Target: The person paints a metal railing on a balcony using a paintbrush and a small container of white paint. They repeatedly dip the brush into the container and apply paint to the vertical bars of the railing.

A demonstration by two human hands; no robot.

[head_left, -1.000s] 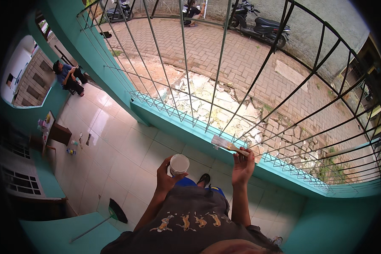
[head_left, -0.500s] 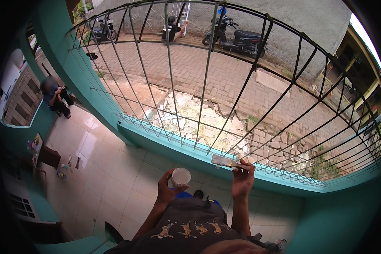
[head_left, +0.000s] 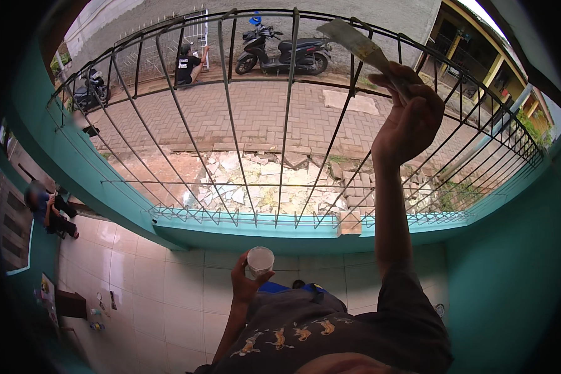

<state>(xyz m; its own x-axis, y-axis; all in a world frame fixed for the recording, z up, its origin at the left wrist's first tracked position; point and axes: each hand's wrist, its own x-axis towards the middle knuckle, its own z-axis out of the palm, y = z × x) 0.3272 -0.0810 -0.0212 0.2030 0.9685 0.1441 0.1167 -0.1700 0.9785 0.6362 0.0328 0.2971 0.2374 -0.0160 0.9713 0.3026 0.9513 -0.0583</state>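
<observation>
My right hand is raised high, its fingers wrapped round the handle of a flat paintbrush. The pale, paint-stained bristles point up and left, at the upper part of a dark metal window grille; whether they touch a bar I cannot tell. Low in front of my body, my left hand grips a small white cup from its left side, thumb at the near side. What the cup contains is hard to make out. Beneath the grille runs a turquoise ledge, with a tan block on it.
Beyond the bars lie broken rubble, a paved lane and a parked motorbike. A person crouches by the far wall. Another person sits at the left, and small items lie on the tiled floor.
My right hand has lifted the paintbrush from just above the ledge to the top of the grille. The left hand still holds the cup low. My view has turned somewhat.
</observation>
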